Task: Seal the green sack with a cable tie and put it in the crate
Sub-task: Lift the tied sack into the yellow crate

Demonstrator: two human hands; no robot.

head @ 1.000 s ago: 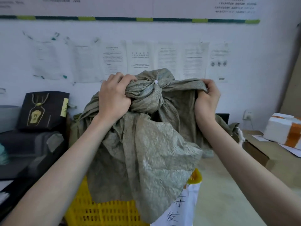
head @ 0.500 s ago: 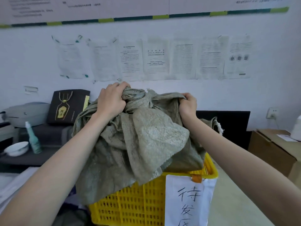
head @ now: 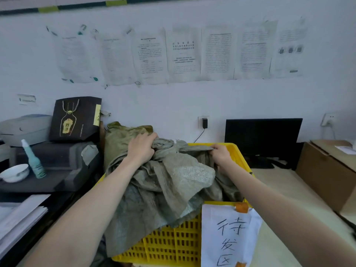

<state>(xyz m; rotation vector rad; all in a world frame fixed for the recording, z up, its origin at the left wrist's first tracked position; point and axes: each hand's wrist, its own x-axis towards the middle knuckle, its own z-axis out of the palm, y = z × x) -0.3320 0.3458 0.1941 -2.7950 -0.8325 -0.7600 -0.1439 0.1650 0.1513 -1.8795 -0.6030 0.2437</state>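
The green sack (head: 163, 182) sits in the yellow crate (head: 173, 243), part of its cloth draped over the near rim. The left hand (head: 141, 148) grips the bunched neck, fingers curled into it; the right hand (head: 219, 154) pinches a fold by the far rim. To my eye, best to tuck the overhanging cloth inside before letting go, so nothing snags.

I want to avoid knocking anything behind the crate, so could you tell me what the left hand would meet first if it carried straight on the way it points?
Probably only more of the crumpled green woven sack that the left hand grips; depth beyond it is unclear.
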